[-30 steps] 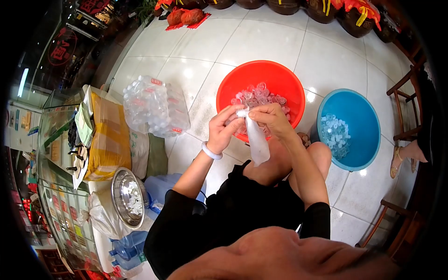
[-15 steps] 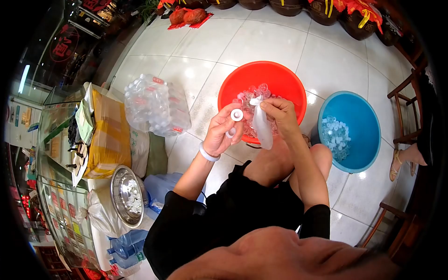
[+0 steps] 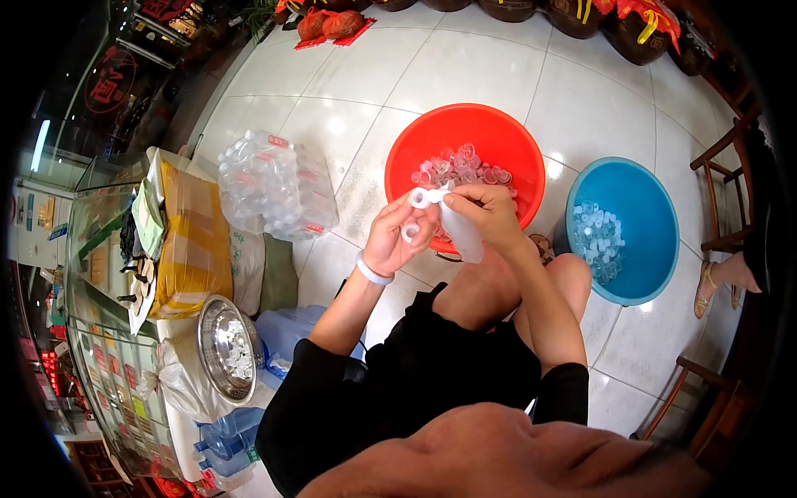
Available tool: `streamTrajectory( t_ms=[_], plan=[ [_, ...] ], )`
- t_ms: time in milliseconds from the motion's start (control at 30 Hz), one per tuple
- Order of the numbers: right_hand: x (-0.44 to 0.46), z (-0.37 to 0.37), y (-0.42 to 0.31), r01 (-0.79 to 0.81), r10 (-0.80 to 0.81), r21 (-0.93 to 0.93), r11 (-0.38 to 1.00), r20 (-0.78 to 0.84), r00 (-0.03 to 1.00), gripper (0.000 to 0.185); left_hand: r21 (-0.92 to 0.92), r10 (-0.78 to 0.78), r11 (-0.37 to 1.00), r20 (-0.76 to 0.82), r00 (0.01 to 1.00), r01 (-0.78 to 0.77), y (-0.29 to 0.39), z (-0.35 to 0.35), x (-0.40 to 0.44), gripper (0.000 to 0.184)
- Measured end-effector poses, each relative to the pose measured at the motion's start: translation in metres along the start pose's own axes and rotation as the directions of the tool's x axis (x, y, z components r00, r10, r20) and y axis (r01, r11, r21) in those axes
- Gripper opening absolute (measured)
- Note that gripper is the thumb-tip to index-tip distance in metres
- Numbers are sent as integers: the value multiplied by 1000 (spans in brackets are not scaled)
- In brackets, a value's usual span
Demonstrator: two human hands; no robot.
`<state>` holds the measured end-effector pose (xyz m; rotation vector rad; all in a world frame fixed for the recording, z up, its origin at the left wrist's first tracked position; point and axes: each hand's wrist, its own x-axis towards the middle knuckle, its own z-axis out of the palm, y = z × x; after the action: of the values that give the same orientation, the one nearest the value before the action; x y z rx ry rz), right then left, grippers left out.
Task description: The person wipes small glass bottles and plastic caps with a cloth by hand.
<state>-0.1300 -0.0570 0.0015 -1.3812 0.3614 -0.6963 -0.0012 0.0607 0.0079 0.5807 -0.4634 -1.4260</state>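
My left hand [image 3: 393, 239] is closed around a white ring-shaped cap [image 3: 419, 198] held at its fingertips. A second white ring-shaped cap [image 3: 410, 231] sits lower against the same palm. With thumb and fingers pinched, my right hand [image 3: 490, 209] grips a limp, translucent white pouch [image 3: 462, 236] near its white upper end, which meets the cap in my left hand. The pouch hangs down below my fingers. Just beyond both hands stands a red tub [image 3: 523, 141] holding many clear, stopper-like pieces [image 3: 459, 164].
To the right, a blue tub [image 3: 643, 232] holds small white and clear pieces. On the left are wrapped bottles [image 3: 278, 187], a taped carton [image 3: 195, 241], a metal bowl [image 3: 207, 361] of white pieces and large blue water bottles [image 3: 228, 436]. Wooden chairs and another person's foot [image 3: 706, 292] are at right.
My right hand has moved left and slightly down, bringing the pouch's upper end against the white cap. My left hand stays nearly in place, still holding both caps.
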Motion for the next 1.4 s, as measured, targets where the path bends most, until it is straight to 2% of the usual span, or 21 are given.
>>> streamTrajectory(
  t_ms=[167,333,467,533,767,867,933,1033,1267,1400],
  plan=[
    [0,0,2,57,-58,-41,997,-4,998,13,-27,-10,1000,32,999,11,-1,1,0,37],
    [1,3,2,142,-148,-164,976,-28,989,12,-79,-9,997,-74,997,3,-3,2,1,37],
    [0,6,1,121,-128,-161,979,-33,991,11,-105,-19,994,-92,996,9,-2,8,2,37],
    [1,7,6,198,-208,-166,966,-41,977,11,98,4,995,-158,988,12,-3,8,1,34],
    [0,8,0,176,-198,-247,953,-65,978,12,49,-42,998,-146,988,49,-7,7,2,27],
    [-1,8,-1,245,-275,-295,923,-64,959,11,31,-6,999,-196,980,13,-9,7,3,29],
    [-1,7,1,336,-354,-388,858,28,935,11,21,47,999,-180,982,-44,-10,7,3,29],
    [-3,13,4,399,-422,-437,806,48,905,10,44,46,998,-237,970,-36,-10,3,3,32],
    [-4,13,2,435,-447,-443,784,83,891,9,10,19,1000,-244,970,-18,-9,1,0,31],
    [-5,15,1,411,-446,-458,788,35,894,8,43,70,997,-231,970,-61,-10,6,1,29]
  ],
)
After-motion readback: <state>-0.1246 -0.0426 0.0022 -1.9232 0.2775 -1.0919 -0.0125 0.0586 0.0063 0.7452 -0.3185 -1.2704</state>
